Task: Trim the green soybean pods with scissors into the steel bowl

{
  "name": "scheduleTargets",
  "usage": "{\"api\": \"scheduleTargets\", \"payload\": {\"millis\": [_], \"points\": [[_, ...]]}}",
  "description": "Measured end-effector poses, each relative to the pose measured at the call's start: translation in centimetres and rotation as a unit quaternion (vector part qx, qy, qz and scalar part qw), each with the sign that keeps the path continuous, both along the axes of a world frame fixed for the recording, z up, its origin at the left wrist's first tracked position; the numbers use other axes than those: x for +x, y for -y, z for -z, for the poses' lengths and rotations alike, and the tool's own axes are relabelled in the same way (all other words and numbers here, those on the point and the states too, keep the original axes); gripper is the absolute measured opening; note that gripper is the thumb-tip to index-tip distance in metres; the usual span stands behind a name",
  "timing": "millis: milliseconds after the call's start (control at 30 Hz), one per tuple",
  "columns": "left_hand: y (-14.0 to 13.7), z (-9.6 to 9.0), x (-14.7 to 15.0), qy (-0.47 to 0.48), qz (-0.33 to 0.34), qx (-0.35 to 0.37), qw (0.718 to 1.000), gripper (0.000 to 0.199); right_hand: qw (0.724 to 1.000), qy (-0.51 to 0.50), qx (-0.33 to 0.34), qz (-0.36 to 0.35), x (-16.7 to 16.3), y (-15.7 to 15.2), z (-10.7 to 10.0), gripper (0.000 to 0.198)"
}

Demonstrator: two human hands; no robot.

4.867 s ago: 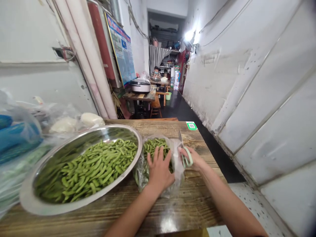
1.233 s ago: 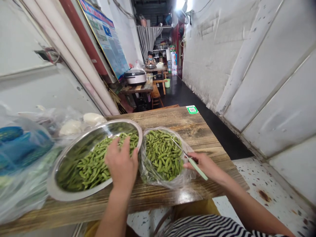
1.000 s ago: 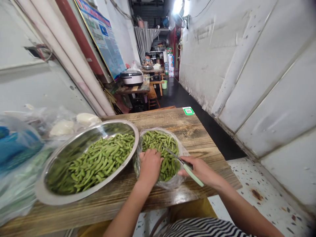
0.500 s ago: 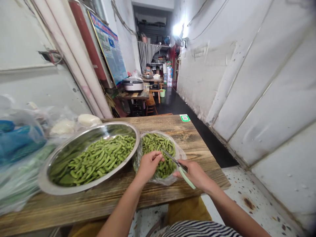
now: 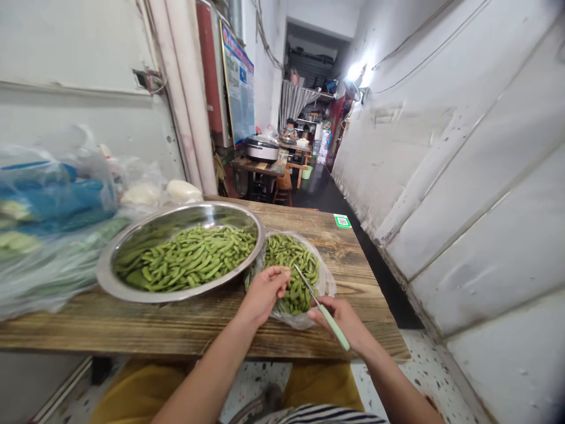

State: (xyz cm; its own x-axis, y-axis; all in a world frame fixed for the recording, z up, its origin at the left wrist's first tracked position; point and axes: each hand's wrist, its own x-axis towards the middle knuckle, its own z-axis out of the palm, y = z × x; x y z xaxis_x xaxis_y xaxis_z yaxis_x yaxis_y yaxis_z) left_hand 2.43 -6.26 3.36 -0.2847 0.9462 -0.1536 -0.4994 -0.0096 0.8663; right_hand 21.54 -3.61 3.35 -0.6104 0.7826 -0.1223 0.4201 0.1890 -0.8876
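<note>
So, scissors (image 5: 334,328) in R hand (image 5: 347,320).

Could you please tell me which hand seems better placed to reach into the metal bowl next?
Probably the left hand: it is nearer the metal bowl, while the right hand is farther away and holds the scissors.

Place: looks like a small, narrow eatery
Front table (image 5: 366,277): wooden, a green QR-code sticker (image 5: 342,221) on its far corner
Rear tables (image 5: 245,164): wooden, in a row, a stool (image 5: 283,184) close by
Cooker (image 5: 262,149): lidded, on the nearer rear table
Poster (image 5: 238,88): large, printed, on the left
Fan (image 5: 352,89): mounted on the right wall (image 5: 379,141)
Back: grey curtain (image 5: 292,101), crowded shelves (image 5: 308,121)
</note>
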Motion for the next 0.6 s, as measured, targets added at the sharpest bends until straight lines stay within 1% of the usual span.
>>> {"api": "scheduleTargets", "payload": {"millis": [67,133,200,300,367,433,533,600], "points": [[-0.1,0.1,0.4,0.044,-0.012,-0.002,0.999,0.035,0.996,-0.027,-0.084,0.001,-0.1,0.0,0.4,0.040],[-0.2,0.3,0.9,0.057,-0.031,-0.001,0.998,0.034,0.988,-0.052,-0.143,0.008,-0.1,0.1,0.9,0.043],[-0.4,0.6,1.3,0.035,-0.052,-0.003,0.998,0.033,0.983,-0.070,-0.169,0.022,-0.2,0.1,1.4,0.045],[-0.6,1.0,1.6,-0.026,-0.082,-0.011,0.996,0.034,0.977,-0.075,-0.193,0.045,-0.1,-0.2,2.0,0.050],[-0.5,1.0,1.7,-0.061,-0.094,-0.012,0.994,0.034,0.976,-0.071,-0.199,0.046,0.1,-0.5,2.2,0.051],[-0.2,0.8,1.7,-0.081,-0.089,-0.001,0.993,0.033,0.979,-0.067,-0.188,0.034,0.5,-0.9,1.9,0.052],[0.4,0.5,1.7,-0.087,-0.045,0.021,0.995,0.031,0.988,-0.053,-0.148,0.005,1.1,-1.2,0.8,0.055],[0.6,0.5,1.7,-0.093,-0.028,0.025,0.995,0.033,0.993,-0.051,-0.106,-0.029,1.3,-1.3,-0.2,0.055]]}}
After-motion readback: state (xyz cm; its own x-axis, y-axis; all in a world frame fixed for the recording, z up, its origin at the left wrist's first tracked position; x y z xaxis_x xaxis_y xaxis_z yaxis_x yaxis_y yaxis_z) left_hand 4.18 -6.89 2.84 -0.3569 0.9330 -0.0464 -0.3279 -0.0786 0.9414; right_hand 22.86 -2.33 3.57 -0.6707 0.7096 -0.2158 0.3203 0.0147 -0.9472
